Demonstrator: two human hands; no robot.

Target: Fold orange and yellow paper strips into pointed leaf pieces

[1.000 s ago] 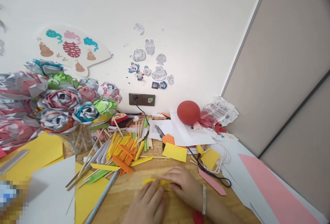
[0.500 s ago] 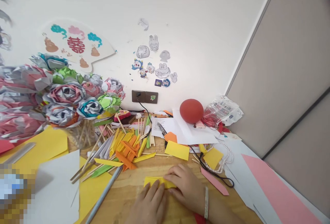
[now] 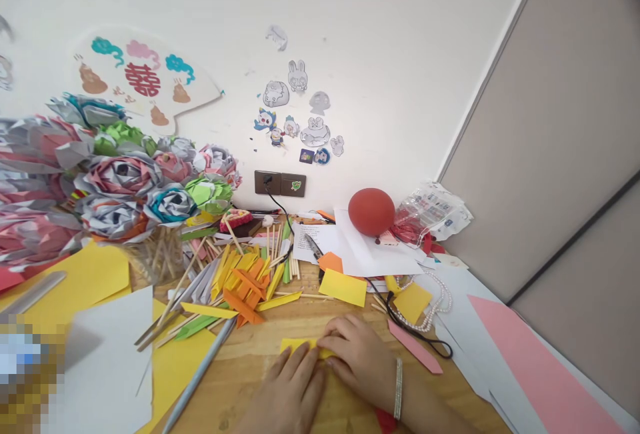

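Note:
A small folded yellow paper [image 3: 295,345] lies flat on the wooden table [image 3: 250,361] near the front edge. My left hand [image 3: 290,391] presses on its near side with fingers together. My right hand [image 3: 357,357], a beaded bracelet at the wrist, lies over the paper's right end with fingertips pinning it. Most of the paper is hidden under both hands.
A pile of yellow, orange and green folded strips and wooden sticks [image 3: 240,281] lies behind the hands. Paper roses [image 3: 120,181] stand at the left. A red balloon [image 3: 371,211], loose paper sheets, a black cable, a pearl strand [image 3: 435,307] and pink paper [image 3: 525,367] are on the right.
My left hand has slid forward over the yellow paper, covering more of it. The view has shifted slightly.

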